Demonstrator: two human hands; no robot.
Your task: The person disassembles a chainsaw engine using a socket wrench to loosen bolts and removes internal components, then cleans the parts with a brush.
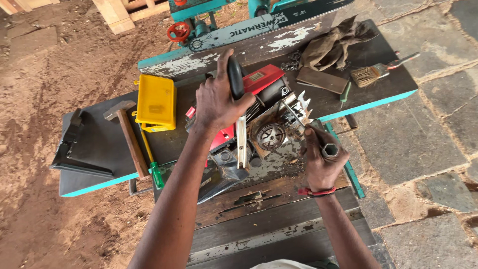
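A red and grey chainsaw body lies partly stripped on a dark workbench, its round clutch drum facing up. My left hand is wrapped around the saw's black front handle. My right hand holds a grey tube-shaped socket wrench just right of the spiked bumper plate, near the bench's front edge.
A yellow plastic box, a hammer and a green-handled screwdriver lie to the left. At the back right are a rag, a paintbrush and a chainsaw guide bar. Dirt ground lies left, stone paving right.
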